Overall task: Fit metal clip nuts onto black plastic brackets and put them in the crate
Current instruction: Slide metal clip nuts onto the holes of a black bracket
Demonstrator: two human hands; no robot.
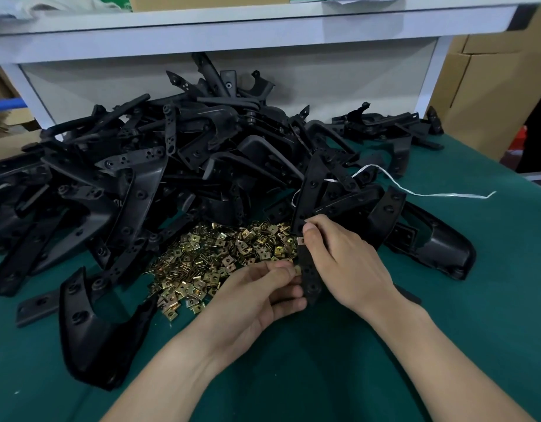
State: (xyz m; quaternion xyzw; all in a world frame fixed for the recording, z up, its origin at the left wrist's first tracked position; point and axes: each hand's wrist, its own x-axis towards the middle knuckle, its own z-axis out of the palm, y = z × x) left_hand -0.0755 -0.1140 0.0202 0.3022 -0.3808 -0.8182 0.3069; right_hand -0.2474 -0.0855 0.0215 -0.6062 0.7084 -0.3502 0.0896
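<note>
Head view: right hand [345,260] grips a probably stiff, light bracket [310,278] by its strip above the worktop [461,315]; left hand [260,290] pinches a small, likely slippery clip nut [297,271] at its edge.

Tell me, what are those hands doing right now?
Right hand grips a black bracket. Left hand pinches a clip at its edge. Loose clips heaped alongside. Crate not in view.

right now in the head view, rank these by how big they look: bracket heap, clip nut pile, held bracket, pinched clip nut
1. bracket heap
2. clip nut pile
3. held bracket, partly hidden by the hands and enlarged by being near the camera
4. pinched clip nut
</note>
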